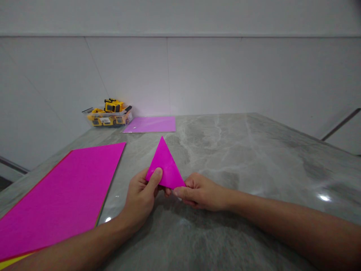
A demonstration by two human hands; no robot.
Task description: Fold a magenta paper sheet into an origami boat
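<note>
A folded triangle of bright pink paper is held between my two hands, its point facing away from me. My left hand grips the triangle's lower left side, thumb flat on top and the fingers mostly hidden underneath. At the lower right corner, my right hand pinches the paper between thumb and bent fingers. Both hands are close together over the grey marbled table. Whether the paper touches the tabletop, I cannot tell.
Large pink sheets lie stacked at the left, with red and yellow edges showing beneath. Farther back lies a lilac pack of paper. Beside it stands a clear plastic box with yellow toy trucks. A pale wall rises behind the table.
</note>
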